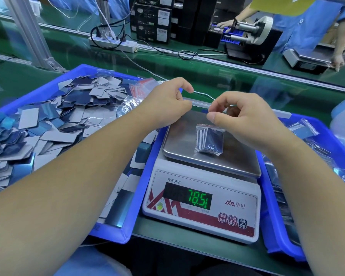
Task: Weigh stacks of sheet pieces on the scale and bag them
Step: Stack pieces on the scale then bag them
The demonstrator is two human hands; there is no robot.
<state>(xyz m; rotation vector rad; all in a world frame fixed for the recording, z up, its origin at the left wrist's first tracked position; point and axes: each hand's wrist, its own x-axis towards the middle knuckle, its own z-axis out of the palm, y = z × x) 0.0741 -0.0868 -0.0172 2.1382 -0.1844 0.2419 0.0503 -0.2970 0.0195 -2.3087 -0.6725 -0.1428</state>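
Right hand (245, 120) – pinching bagged stack (210, 139) on scale (203, 176) | left hand (173, 102) – curled, holding nothing

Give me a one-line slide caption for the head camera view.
Bagged stack of sheet pieces rests on the scale, both hands hovering above, loose pieces filling the left blue bin.

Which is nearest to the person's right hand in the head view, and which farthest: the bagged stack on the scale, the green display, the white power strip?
From the right hand:
1. Bagged stack, just below it on the scale pan.
2. Green display, lower, on the scale's front.
3. White power strip, far back left.
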